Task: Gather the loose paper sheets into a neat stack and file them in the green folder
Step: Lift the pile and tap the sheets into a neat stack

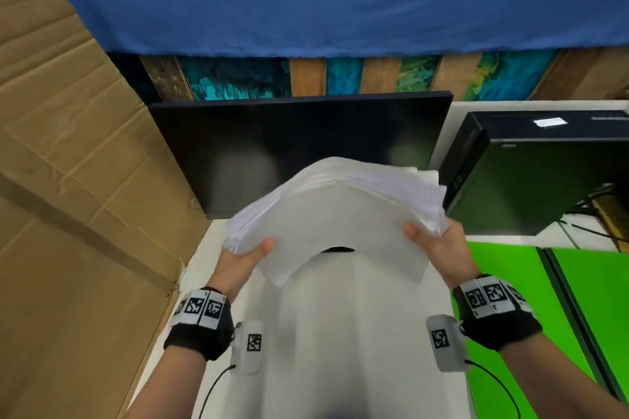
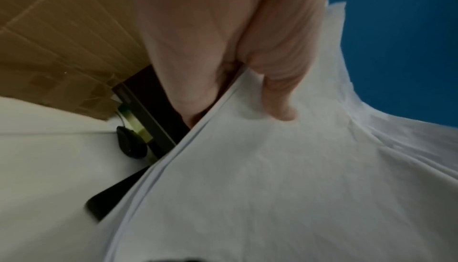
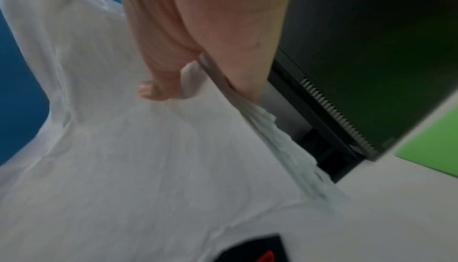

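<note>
A thick stack of white paper sheets (image 1: 337, 211) is held up above the white desk (image 1: 340, 333), bowed upward in the middle, its edges uneven. My left hand (image 1: 245, 255) grips the stack's left edge, thumb on top. My right hand (image 1: 432, 241) grips its right edge the same way. The left wrist view shows the thumb (image 2: 280, 97) pressing on the sheets (image 2: 272, 188); in the right wrist view the thumb (image 3: 158, 82) lies on the paper (image 3: 124, 148). The green folder (image 1: 510, 299) lies open on the desk at the right, under my right wrist.
A dark monitor (image 1: 299, 153) stands straight ahead behind the stack. A black computer case (image 1: 531, 173) sits at the right, with cables beside it. A large cardboard sheet (image 1: 75, 180) leans at the left. A dark mouse (image 2: 131, 142) lies by the monitor's foot.
</note>
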